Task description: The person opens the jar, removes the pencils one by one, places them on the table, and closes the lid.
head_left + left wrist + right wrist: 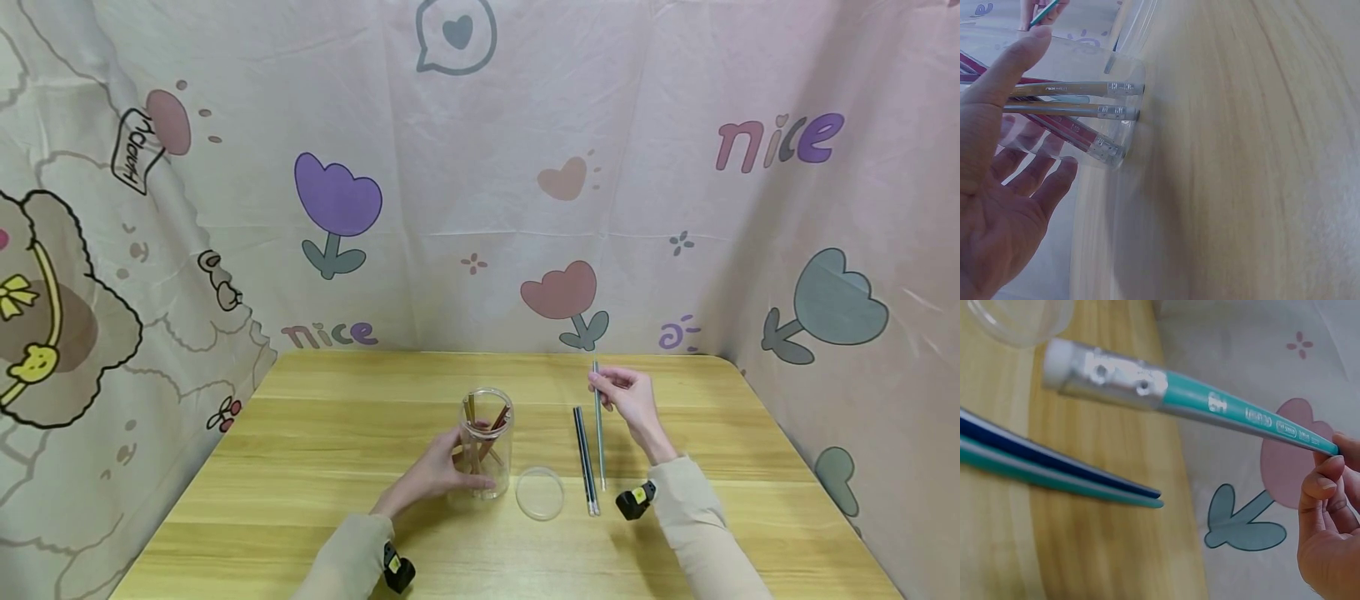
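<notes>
My left hand [444, 468] grips a clear jar [498, 467] from its left side, the thumb across the front. Inside the jar lean yellow pencils [1079, 89] and red pencils [1072, 129], eraser ends at the bottom. My right hand [628, 402] pinches a teal pencil [1229, 406] by its far end; its silver ferrule and white eraser point back toward the wrist camera. Just left of it on the table lie a dark blue pencil [1054, 453] and another teal pencil [1066, 481], side by side.
Between the jar and the lying pencils is a round clear lid [540, 493]. All of this is on a wood-grain table [337, 408]. A printed cloth [465, 167] hangs behind the table's far edge and along both sides.
</notes>
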Demonstrator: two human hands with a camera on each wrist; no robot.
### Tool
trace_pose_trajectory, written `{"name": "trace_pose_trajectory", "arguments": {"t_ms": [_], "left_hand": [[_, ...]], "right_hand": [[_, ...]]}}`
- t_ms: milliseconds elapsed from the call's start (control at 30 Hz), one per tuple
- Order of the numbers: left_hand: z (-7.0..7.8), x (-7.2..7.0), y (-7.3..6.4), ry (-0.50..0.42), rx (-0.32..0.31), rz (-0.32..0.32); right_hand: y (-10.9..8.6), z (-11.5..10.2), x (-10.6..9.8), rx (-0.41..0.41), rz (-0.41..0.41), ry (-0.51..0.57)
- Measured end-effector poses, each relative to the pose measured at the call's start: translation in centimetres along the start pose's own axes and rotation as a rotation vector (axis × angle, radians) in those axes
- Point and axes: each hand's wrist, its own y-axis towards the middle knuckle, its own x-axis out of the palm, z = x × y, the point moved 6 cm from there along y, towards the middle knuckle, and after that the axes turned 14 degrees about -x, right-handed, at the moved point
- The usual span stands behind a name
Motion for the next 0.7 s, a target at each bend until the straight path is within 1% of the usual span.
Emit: {"name": "trace_pose_trajectory", "arguments": {"t_ms": [267,500,700], "left_hand": [[0.1,0.0,0.0,0.002,0.007,-0.001],[0.1,0.0,0.0,-0.005,0.010,-0.007],[0.1,0.0,0.0,-0.004,-0.001,-0.004]], "right_hand": [[-0.4,1.7,-0.2,0.042,-0.010,-0.039],[-0.6,2.5,-0.3,0.068,-0.008,-0.055],[-0.8,3.6,-0.4,0.109,-0.028,-0.065]]}}
